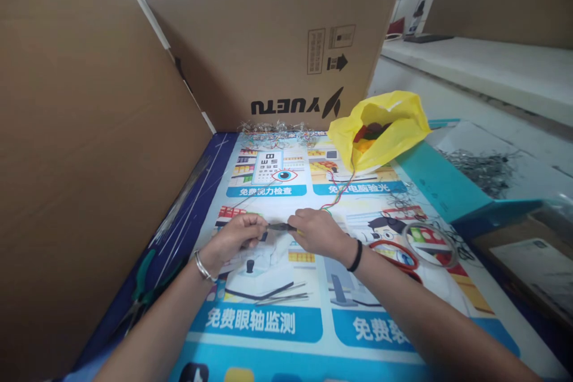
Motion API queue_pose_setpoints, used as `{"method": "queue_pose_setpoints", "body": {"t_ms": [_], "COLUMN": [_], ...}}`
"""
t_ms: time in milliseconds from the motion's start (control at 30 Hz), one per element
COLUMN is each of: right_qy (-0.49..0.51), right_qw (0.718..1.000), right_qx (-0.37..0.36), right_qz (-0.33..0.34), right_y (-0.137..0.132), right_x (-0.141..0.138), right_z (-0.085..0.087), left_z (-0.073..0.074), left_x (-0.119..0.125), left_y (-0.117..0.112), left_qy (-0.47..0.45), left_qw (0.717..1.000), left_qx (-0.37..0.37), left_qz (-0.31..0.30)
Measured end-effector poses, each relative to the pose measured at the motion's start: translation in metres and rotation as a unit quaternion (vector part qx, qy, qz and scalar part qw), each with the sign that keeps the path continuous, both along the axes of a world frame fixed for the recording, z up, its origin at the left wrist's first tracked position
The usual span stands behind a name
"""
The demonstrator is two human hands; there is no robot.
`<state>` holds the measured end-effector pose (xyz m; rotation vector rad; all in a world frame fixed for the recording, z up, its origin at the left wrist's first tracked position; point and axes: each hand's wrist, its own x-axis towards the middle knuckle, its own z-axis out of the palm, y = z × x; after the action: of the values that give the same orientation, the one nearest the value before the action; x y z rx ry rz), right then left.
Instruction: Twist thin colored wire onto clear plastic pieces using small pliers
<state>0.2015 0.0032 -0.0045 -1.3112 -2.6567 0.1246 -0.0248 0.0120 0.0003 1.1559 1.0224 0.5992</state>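
My left hand [235,239] and my right hand [316,231] meet over a printed poster [286,322] on the table. Both are pinched on a small dark piece [281,227] held between them. Thin coloured wires [341,190], red, green and yellow, run from my right hand up to a yellow plastic bag [385,125] that holds coloured items. My left wrist wears a silver bangle, my right a black band.
Cardboard walls [89,161] stand at the left and back. Green-handled pliers [143,286] lie at the left, thin metal rods [282,295] below my hands. A tape roll [430,245], red-handled scissors [396,253] and a teal box [443,185] of metal bits sit right.
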Motion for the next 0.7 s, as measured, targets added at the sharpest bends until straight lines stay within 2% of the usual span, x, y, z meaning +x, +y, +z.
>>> {"method": "queue_pose_setpoints", "body": {"t_ms": [233,400,567,700], "right_qy": [0.03,0.009,-0.033,-0.055], "right_qw": [0.995,0.994,0.997,0.996], "right_qx": [-0.041,-0.047,-0.041,-0.042], "right_qz": [-0.086,-0.102,-0.055,-0.055], "right_y": [0.001,-0.001,-0.009,-0.013], "right_x": [-0.004,-0.006,-0.015,-0.033], "right_z": [-0.005,-0.003,0.002,0.004], "left_z": [0.002,0.003,0.001,-0.005], "left_x": [0.006,-0.001,-0.011,-0.014], "left_y": [0.001,0.005,0.017,0.025], "left_qy": [0.019,0.022,-0.061,-0.108], "left_qw": [0.986,0.959,0.915,0.894], "left_qx": [0.142,0.202,0.212,0.199], "left_qz": [0.084,0.199,0.338,0.385]}}
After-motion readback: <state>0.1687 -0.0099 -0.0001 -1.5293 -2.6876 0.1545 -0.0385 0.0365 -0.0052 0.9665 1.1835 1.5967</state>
